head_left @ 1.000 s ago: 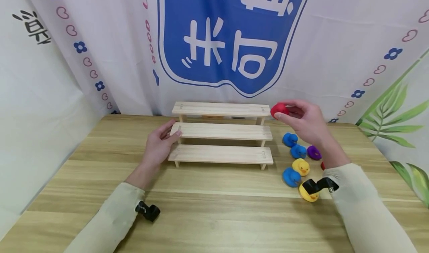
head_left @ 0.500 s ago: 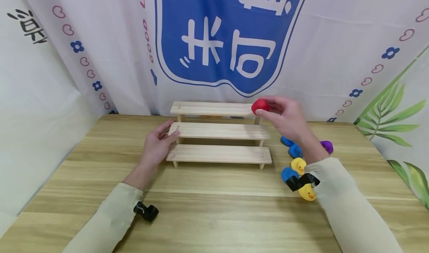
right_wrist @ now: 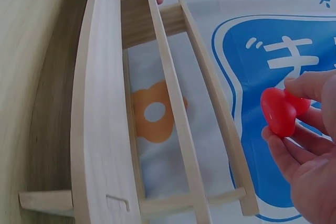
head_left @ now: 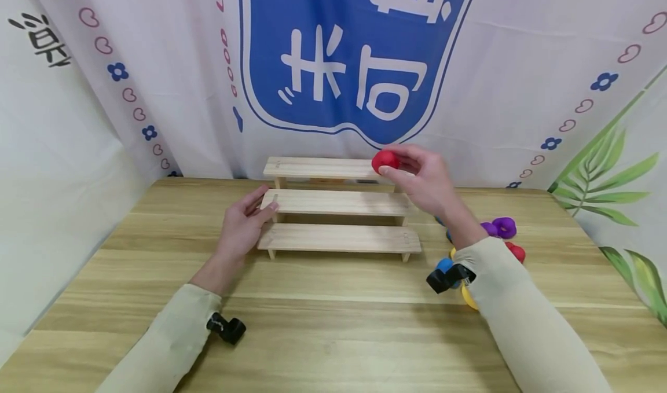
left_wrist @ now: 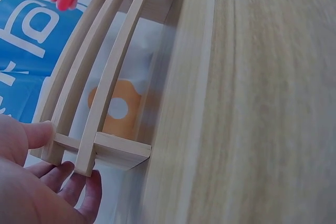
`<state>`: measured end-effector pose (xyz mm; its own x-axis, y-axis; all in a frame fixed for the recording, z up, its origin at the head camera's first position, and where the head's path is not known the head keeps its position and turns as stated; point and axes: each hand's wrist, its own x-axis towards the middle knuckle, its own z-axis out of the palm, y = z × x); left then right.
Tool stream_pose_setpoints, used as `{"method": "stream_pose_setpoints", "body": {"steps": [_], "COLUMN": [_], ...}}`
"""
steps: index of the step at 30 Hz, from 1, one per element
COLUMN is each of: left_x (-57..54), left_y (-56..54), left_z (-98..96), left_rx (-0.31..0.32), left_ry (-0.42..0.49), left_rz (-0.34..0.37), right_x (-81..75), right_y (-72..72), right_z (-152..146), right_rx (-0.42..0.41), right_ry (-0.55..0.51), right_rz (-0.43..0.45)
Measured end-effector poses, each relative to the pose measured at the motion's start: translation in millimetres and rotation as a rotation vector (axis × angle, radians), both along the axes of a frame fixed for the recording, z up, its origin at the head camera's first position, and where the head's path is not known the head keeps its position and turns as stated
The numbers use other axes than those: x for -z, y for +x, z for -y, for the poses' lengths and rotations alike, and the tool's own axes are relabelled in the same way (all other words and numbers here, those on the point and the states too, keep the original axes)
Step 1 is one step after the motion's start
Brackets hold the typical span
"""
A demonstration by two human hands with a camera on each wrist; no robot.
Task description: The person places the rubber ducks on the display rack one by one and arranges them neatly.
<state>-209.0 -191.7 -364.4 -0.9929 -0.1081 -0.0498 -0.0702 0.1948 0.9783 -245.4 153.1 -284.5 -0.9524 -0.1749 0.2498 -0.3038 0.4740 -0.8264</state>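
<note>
A three-tier wooden display shelf point(head_left: 339, 239) stands on the table. My left hand point(head_left: 242, 225) grips the left end of its middle tier, thumb on top; in the left wrist view the fingers point(left_wrist: 92, 195) curl around the board ends. At the upper right, my right hand point(head_left: 429, 179) pinches a red rubber duck point(head_left: 384, 161) between thumb and fingers. In the head view the duck overlaps the right part of the top tier. From the right wrist camera, the red duck point(right_wrist: 278, 114) appears held in the air, apart from the boards.
Right of the shelf lie several rubber ducks, partly hidden by my right forearm: purple ducks point(head_left: 504, 227), a red one point(head_left: 516, 253), a blue one point(head_left: 444, 264) and a yellow one point(head_left: 470, 298). A white curtain with a blue emblem point(head_left: 312, 109) hangs close behind the shelf.
My right hand has carried the red duck leftward, from beyond the shelf's right end to over the top tier. My left hand keeps its grip on the shelf.
</note>
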Motion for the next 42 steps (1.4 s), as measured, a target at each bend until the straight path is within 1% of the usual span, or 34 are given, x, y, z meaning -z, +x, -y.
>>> {"method": "stream_pose_setpoints", "body": {"steps": [10, 16, 23, 29, 33, 39, 42], "left_x": [-0.7, -0.2, 0.4, -1.2, -2.5, -2.2, -1.4], "left_y": [0.1, -2.5, -4.8, -2.4, -0.4, 1.1, 0.7], "left_z": [0.1, -2.2, -2.4, 0.0, 1.5, 1.4, 0.6], "left_rx": [0.002, 0.020, 0.017, 0.009, 0.010, 0.017, 0.015], "left_ry": [-0.001, -0.006, -0.011, -0.015, -0.016, -0.024, -0.017], "left_rz": [0.004, -0.018, -0.026, -0.012, -0.014, -0.017, -0.016], "right_x": [3.6, 3.7, 4.8, 9.6, 11.7, 13.9, 14.2], "right_y": [-4.9, -6.4, -12.0, -18.8, -20.9, -22.4, -23.0], "right_z": [22, 33, 48, 62, 69, 78, 82], "right_rx": [-0.036, -0.051, -0.061, -0.075, -0.072, -0.097, -0.099], "right_ry": [-0.049, -0.072, -0.099, -0.115, -0.115, -0.138, -0.133], "right_rz": [0.029, 0.037, 0.053, 0.053, 0.055, 0.032, 0.023]}}
